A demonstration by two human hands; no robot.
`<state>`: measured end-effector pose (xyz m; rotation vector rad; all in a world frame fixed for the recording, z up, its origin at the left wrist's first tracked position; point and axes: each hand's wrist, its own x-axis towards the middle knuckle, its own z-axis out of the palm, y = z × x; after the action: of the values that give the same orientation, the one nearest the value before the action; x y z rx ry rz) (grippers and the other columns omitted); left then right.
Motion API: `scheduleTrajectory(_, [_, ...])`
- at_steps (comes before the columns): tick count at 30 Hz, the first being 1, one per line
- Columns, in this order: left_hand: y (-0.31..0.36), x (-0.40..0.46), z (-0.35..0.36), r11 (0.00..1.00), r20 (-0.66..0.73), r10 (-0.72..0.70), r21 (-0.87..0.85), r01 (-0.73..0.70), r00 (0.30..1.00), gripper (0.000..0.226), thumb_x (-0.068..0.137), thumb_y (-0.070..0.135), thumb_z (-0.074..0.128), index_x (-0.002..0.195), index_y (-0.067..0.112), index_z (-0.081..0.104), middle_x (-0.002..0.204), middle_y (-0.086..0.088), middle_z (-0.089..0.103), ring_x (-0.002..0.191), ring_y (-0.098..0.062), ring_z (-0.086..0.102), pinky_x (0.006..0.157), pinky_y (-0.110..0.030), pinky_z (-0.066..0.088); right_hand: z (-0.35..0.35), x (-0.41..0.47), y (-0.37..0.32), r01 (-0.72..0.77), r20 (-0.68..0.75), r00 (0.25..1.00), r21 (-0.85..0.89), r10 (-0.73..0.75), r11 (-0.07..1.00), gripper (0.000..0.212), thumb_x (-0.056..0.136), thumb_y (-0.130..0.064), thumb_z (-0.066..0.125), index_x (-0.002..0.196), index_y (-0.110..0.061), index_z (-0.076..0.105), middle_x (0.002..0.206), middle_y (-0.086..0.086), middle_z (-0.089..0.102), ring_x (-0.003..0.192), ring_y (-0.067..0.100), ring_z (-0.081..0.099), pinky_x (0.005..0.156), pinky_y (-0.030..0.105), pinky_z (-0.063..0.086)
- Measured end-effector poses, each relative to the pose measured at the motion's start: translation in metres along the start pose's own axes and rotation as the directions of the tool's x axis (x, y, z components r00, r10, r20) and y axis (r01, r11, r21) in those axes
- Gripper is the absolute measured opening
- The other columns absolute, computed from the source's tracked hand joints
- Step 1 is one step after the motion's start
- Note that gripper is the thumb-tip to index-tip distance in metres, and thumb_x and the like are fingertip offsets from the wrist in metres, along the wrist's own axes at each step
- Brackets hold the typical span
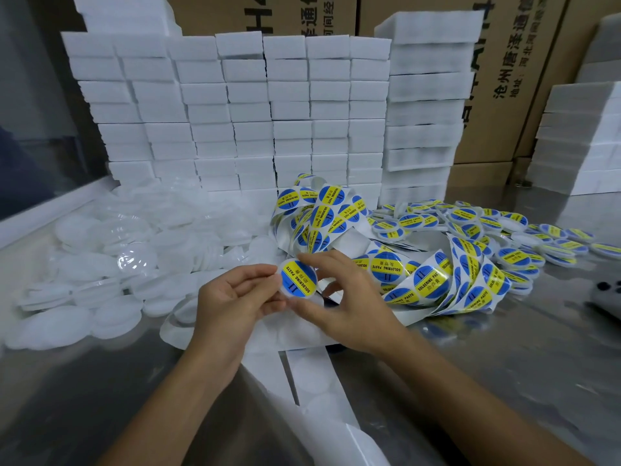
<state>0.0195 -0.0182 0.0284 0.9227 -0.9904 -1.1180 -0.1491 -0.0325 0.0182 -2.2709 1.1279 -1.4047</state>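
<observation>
A round clear lid [298, 278] bearing a blue and yellow "SOLDERING PASTE" sticker is held up above the steel table. My left hand [232, 307] pinches its left and lower edge between thumb and fingers. My right hand [342, 304] curls around its right side, fingertips on the top rim and thumb underneath. Behind the hands, a tangled strip of the same stickers [396, 260] lies on its backing paper.
Plain clear lids [111, 260] are heaped on the left. Stickered lids [504, 230] lie piled on the right. Stacks of white foam blocks [242, 112] and cardboard boxes [504, 79] wall off the back. Peeled backing paper [302, 375] trails toward me. A dark-buttoned device [608, 294] sits at the right edge.
</observation>
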Motion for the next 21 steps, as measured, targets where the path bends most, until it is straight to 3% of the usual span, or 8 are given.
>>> scheduleTrajectory(4, [-0.006,0.002,-0.002,0.963,0.044,0.107,0.242,-0.114,0.993,0.007,0.081,0.008,0.075,0.084,0.014,0.074,0.077,-0.009,0.075,0.067,-0.022,0.073,0.062,-0.026,0.059,-0.016,0.005,-0.001,0.044,0.042,0.998,-0.16,-0.038,0.986,0.047,0.075,-0.033,0.083,0.117,-0.018,0.07,0.097,-0.013,0.062,0.09,0.004,0.06,0.08,0.019,0.049])
scheduleTrajectory(6, [-0.011,0.003,-0.004,0.817,0.111,0.28,0.495,-0.297,0.954,0.008,0.079,0.02,0.079,0.079,0.026,0.073,0.073,0.007,0.073,0.066,-0.013,0.07,0.064,-0.021,0.056,-0.032,0.01,0.003,0.008,0.009,1.0,-0.17,-0.006,0.985,0.04,0.075,-0.032,0.082,0.112,-0.018,0.074,0.093,-0.012,0.065,0.086,0.004,0.061,0.078,0.017,0.049])
scheduleTrajectory(8, [-0.012,0.001,-0.008,0.576,0.271,0.362,0.688,-0.442,0.892,0.012,0.076,0.035,0.08,0.084,0.033,0.071,0.071,0.016,0.068,0.068,-0.008,0.063,0.064,-0.016,0.05,-0.05,0.018,0.011,-0.073,-0.087,0.995,-0.179,0.058,0.981,0.037,0.075,-0.031,0.082,0.109,-0.018,0.074,0.088,-0.013,0.066,0.081,0.001,0.061,0.075,0.013,0.048])
scheduleTrajectory(10, [-0.011,-0.001,-0.012,0.376,0.433,0.277,0.773,-0.511,0.858,0.031,0.072,0.052,0.072,0.099,0.037,0.069,0.08,0.02,0.064,0.079,-0.004,0.06,0.074,-0.022,0.047,-0.068,0.026,0.023,-0.158,-0.199,0.973,-0.203,0.117,0.966,0.032,0.077,-0.033,0.08,0.106,-0.02,0.075,0.085,-0.014,0.066,0.08,-0.002,0.06,0.074,0.01,0.046])
scheduleTrajectory(14, [-0.009,-0.002,-0.017,0.086,0.555,0.019,0.828,-0.554,0.832,0.061,0.066,0.063,0.052,0.126,0.049,0.05,0.119,0.028,0.04,0.12,0.001,0.035,0.099,-0.03,0.023,-0.096,0.042,0.053,-0.293,-0.318,0.926,-0.261,0.205,0.92,0.032,0.079,-0.042,0.076,0.102,-0.02,0.074,0.085,-0.002,0.069,0.081,0.01,0.062,0.076,0.029,0.052])
scheduleTrajectory(17, [-0.007,0.0,-0.018,0.008,0.519,-0.056,0.855,-0.519,0.853,0.062,0.071,0.055,0.054,0.132,0.05,0.041,0.127,0.028,0.029,0.127,0.001,0.023,0.101,-0.028,0.013,-0.115,0.058,0.082,-0.402,-0.378,0.889,-0.372,0.259,0.837,0.04,0.082,-0.047,0.072,0.106,-0.015,0.072,0.093,0.004,0.071,0.082,0.013,0.061,0.07,0.03,0.047])
scheduleTrajectory(21, [-0.008,0.002,-0.019,0.045,0.516,-0.044,0.857,-0.514,0.856,0.043,0.083,0.038,0.06,0.124,0.042,0.05,0.127,0.022,0.04,0.122,-0.003,0.036,0.104,-0.026,0.024,-0.137,0.078,0.114,-0.54,-0.377,0.84,-0.523,0.389,0.659,0.042,0.087,-0.048,0.068,0.104,-0.01,0.065,0.098,0.009,0.069,0.083,0.022,0.058,0.068,0.032,0.044])
